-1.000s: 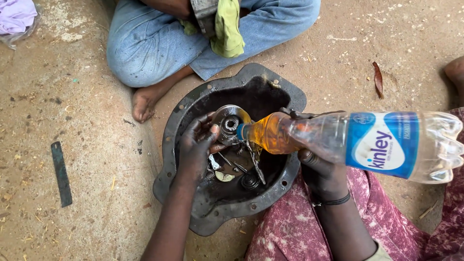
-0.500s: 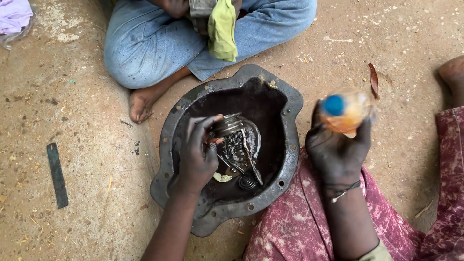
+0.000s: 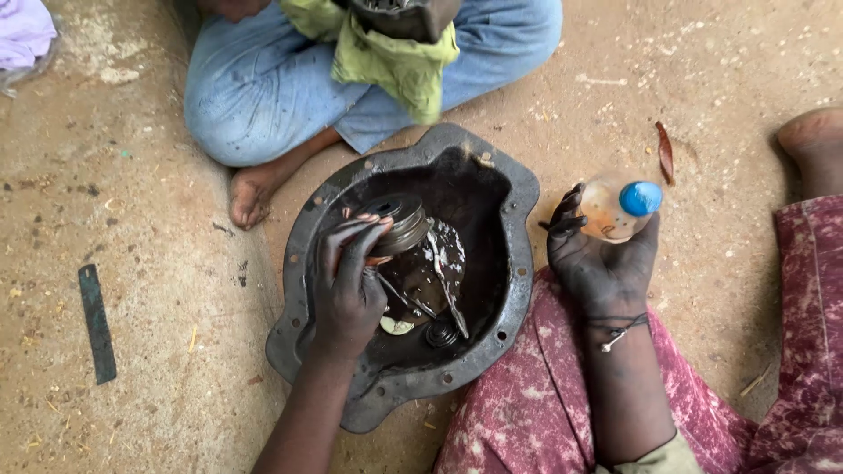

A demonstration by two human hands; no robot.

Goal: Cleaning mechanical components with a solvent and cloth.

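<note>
Left hand (image 3: 349, 290) down inside the dark, greasy cast-metal housing pan (image 3: 518, 206) on the sandy ground, fingers closed in a narrow grip around the round, ribbed grey metal part (image 3: 399, 219) held at the pan's upper left. Below that part, thin metal pieces and a small black gear (image 3: 443, 333) lying in oily liquid at the pan's bottom. Right hand (image 3: 601, 263) raised just beside the pan's right rim, grip wrapped around the clear plastic bottle with blue cap (image 3: 622, 207), amber liquid inside, cap towards the camera. Across the pan, another person seated cross-legged in blue jeans (image 3: 255, 88), a bare foot (image 3: 250, 193) near the rim, a yellow-green rag (image 3: 391, 57) on the lap. Far left on the ground, a flat dark metal strip (image 3: 97, 323). Near the bottle, a dry reddish leaf (image 3: 665, 151).
</note>
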